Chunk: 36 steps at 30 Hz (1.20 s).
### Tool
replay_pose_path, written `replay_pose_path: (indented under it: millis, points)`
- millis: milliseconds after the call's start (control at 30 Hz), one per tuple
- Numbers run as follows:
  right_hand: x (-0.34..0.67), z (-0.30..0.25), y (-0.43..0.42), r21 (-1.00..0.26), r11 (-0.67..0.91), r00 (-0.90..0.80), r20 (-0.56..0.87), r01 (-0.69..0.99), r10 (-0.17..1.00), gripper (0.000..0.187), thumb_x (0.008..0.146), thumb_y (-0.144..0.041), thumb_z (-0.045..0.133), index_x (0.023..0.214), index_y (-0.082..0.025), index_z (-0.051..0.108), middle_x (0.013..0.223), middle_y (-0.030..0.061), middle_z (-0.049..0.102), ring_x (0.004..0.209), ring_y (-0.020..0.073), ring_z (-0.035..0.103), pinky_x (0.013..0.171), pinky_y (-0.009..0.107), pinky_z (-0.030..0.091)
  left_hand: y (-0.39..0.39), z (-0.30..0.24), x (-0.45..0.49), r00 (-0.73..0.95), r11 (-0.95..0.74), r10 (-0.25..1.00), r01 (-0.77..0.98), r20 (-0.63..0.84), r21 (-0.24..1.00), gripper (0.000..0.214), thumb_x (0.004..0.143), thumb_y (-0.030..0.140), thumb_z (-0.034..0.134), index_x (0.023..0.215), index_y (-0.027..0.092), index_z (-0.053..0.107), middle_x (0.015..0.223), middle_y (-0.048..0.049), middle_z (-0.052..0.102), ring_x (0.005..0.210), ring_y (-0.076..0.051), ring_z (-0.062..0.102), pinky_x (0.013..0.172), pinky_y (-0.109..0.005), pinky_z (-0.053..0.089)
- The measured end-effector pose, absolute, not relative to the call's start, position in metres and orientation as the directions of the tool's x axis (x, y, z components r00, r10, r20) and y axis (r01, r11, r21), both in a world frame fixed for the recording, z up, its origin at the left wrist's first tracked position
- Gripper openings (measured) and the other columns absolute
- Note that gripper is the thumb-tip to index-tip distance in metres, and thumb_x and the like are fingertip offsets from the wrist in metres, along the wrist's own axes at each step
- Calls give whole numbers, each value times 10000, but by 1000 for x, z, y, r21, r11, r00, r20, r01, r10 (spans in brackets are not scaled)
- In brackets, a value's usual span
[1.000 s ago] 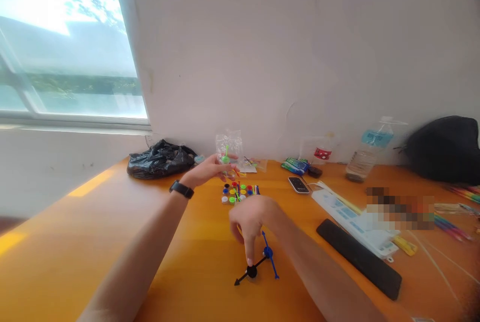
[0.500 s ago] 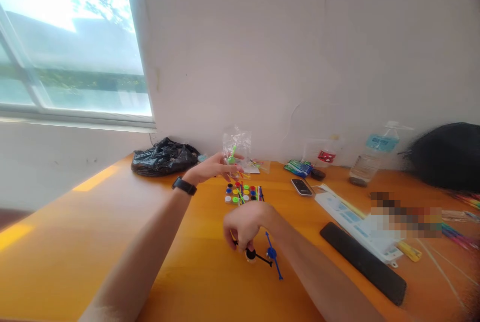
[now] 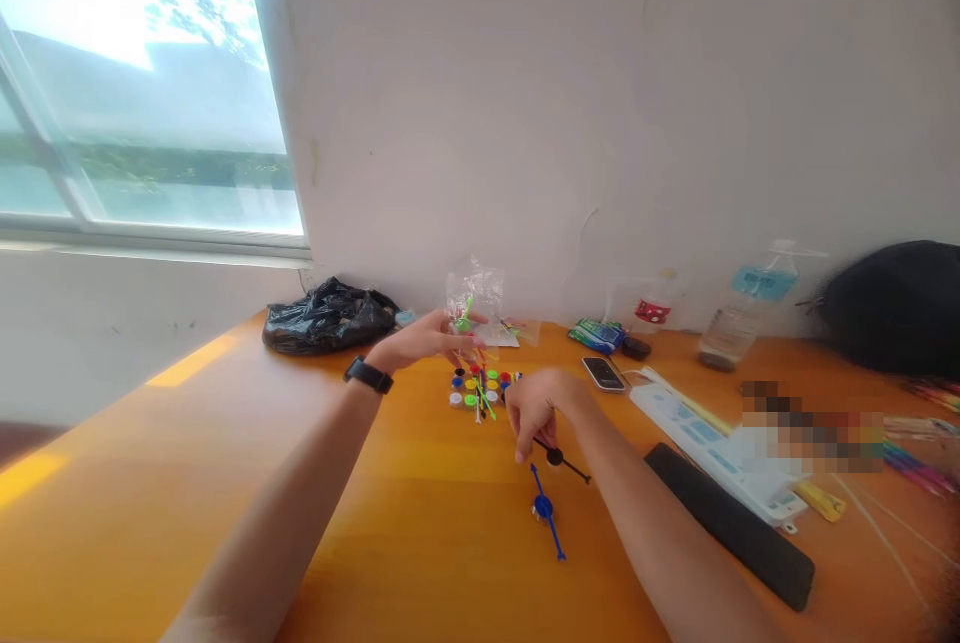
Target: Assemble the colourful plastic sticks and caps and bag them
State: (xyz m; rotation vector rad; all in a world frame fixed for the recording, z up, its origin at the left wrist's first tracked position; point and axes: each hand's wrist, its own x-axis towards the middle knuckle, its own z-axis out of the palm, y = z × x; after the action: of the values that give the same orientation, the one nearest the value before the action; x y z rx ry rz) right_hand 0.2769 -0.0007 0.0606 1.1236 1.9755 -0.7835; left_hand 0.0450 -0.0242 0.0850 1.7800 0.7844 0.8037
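Note:
My left hand [image 3: 429, 335] is at the back of the table, its fingers closed on a clear plastic bag [image 3: 480, 285]. A bright green arrow spinner [image 3: 463, 324] shows at the bag, beside my fingers. My right hand [image 3: 534, 413] pinches one end of a black arrow spinner [image 3: 554, 457], whose other end points to the lower right. Nearer to me lies a blue arrow spinner [image 3: 543, 507] with a round hub. Between my hands, rows of coloured round pieces [image 3: 470, 385] sit on the table, with several thin coloured arrows [image 3: 484, 401] lying across them.
A black plastic bag [image 3: 330, 315] lies at the back left. On the right are a phone [image 3: 603, 373], a white power strip [image 3: 694, 438], a long black case [image 3: 727, 525], a blue-green packet [image 3: 597, 334] and a clear bottle [image 3: 739, 318]. A wall stands behind.
My right hand has moved away from me and to the right, carrying the black spinner past the blue one. My left hand has stayed at the clear bag.

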Motion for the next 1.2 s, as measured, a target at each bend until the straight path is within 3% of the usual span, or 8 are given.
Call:
replay_pose_path:
  millis: [100, 233, 500, 900, 1033, 1200]
  points:
    - [272, 52, 2, -145, 439, -336, -855, 887, 396, 501, 414, -532, 974, 689, -161, 780, 715, 65, 749, 736, 241, 743, 672, 299, 586, -25, 86, 46, 564, -318, 808, 170, 173, 933, 697, 876, 450, 819, 1462, 167, 570, 1008, -119, 788, 930, -268, 790, 729, -315, 622]
    - [273, 43, 7, -205, 443, -368, -872, 873, 321, 497, 357, -472, 1003, 671, -164, 772, 711, 49, 749, 724, 229, 739, 681, 291, 597, -26, 88, 47, 558, -317, 812, 178, 169, 932, 692, 872, 462, 822, 1455, 178, 581, 1010, -117, 785, 926, -272, 791, 725, -320, 625]
    - [278, 37, 16, -342, 392, -439, -879, 854, 188, 440, 420, -411, 995, 759, -191, 820, 734, -1, 769, 715, 168, 726, 766, 249, 603, -27, 89, 46, 550, -310, 820, 195, 157, 931, 700, 864, 479, 830, 1451, 185, 587, 1090, -133, 781, 942, -272, 788, 754, -340, 629]
    - [277, 25, 24, -372, 379, -456, -876, 847, 159, 477, 360, -393, 1002, 738, -172, 814, 743, 2, 775, 725, 162, 720, 744, 238, 589, -28, 90, 49, 556, -298, 820, 207, 139, 932, 696, 864, 473, 827, 1454, 191, 590, 1097, -134, 784, 932, -265, 789, 775, -347, 627]
    - [284, 34, 24, -469, 359, -560, -801, 807, 211, 536, 345, -459, 1006, 743, -166, 795, 745, -3, 760, 714, 154, 708, 724, 236, 586, -29, 91, 50, 548, -296, 825, 212, 137, 931, 715, 866, 483, 822, 1465, 176, 578, 1060, -136, 789, 945, -274, 785, 780, -352, 624]
    - [301, 67, 16, -670, 395, -775, -582, 628, 246, 464, 568, -491, 951, 836, -155, 775, 755, 5, 746, 699, 145, 695, 672, 226, 559, -29, 91, 51, 544, -299, 828, 224, 135, 927, 707, 855, 482, 827, 1446, 174, 594, 1068, -134, 783, 941, -272, 785, 772, -344, 621]
